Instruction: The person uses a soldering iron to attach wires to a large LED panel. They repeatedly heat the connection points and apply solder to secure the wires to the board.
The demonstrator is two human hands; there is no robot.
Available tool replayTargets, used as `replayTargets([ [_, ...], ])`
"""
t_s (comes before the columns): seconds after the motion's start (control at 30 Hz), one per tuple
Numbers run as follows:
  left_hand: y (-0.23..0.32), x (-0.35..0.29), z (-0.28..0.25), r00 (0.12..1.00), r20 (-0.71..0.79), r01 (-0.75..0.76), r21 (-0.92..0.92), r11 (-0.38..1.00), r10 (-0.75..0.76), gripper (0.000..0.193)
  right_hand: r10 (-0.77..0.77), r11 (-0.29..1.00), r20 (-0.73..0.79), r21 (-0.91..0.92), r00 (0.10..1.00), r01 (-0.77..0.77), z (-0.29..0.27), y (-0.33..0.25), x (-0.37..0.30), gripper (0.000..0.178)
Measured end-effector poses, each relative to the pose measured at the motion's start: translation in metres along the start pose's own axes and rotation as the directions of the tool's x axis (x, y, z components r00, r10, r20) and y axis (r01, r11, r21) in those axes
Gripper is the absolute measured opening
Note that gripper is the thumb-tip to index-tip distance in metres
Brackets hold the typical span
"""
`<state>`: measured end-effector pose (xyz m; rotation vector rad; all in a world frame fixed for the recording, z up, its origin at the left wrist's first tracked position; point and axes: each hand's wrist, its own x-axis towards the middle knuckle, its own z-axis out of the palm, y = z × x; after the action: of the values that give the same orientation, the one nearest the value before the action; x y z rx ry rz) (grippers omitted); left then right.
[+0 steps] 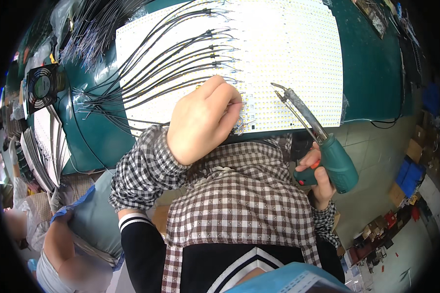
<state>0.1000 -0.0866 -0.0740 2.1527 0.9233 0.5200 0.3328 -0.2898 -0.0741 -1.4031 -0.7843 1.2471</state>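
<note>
White LED panels [298, 58] dotted with small yellow chips lie on the green table. Several black wires [166, 58] fan across them from the left, their stripped ends reaching a row of pads near the middle. My left hand [200, 117] is closed in a pinch over the near edge of the panels, its fingertips on a wire end that is mostly hidden. Thin wire loops [239, 126] show just below those fingers. My right hand [320, 178] grips the handle of a green soldering gun [340, 163]. Its metal tip points up and left above the panels, apart from my left hand.
A bundle of loose wires [90, 36] lies at the far left of the green table [83, 141]. A small black fan [41, 87] stands near the left edge, above stacked white panels [46, 146]. Another person [78, 239] sits at lower left. Boxes [376, 227] line the floor at right.
</note>
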Motion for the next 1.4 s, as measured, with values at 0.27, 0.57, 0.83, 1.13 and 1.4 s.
replayTargets([
  [0.27,-0.006,0.002,0.012,0.993,-0.024,0.109,-0.091,0.990,-0.112,0.011,0.055,0.997,-0.021,-0.044,0.998,-0.055,0.004,-0.006,-0.001,0.065],
  [0.57,-0.004,0.004,0.013,0.988,-0.030,0.145,-0.096,0.985,-0.149,0.010,0.093,0.994,0.032,-0.067,0.995,-0.091,0.004,-0.004,-0.007,0.068],
  [0.83,-0.005,0.006,0.010,0.987,0.012,0.163,-0.117,0.980,-0.163,0.010,0.110,0.993,-0.004,0.038,0.994,-0.110,0.005,-0.003,-0.008,0.035],
  [1.13,-0.006,0.008,0.008,0.982,0.055,0.186,-0.088,0.979,-0.182,0.008,0.125,0.988,0.034,-0.094,0.992,-0.121,-0.002,0.008,-0.015,0.036],
  [1.4,-0.005,0.009,0.010,0.983,0.039,0.180,-0.114,0.977,-0.177,0.009,0.080,0.983,0.034,-0.169,0.996,-0.073,0.001,0.008,-0.013,0.026],
])
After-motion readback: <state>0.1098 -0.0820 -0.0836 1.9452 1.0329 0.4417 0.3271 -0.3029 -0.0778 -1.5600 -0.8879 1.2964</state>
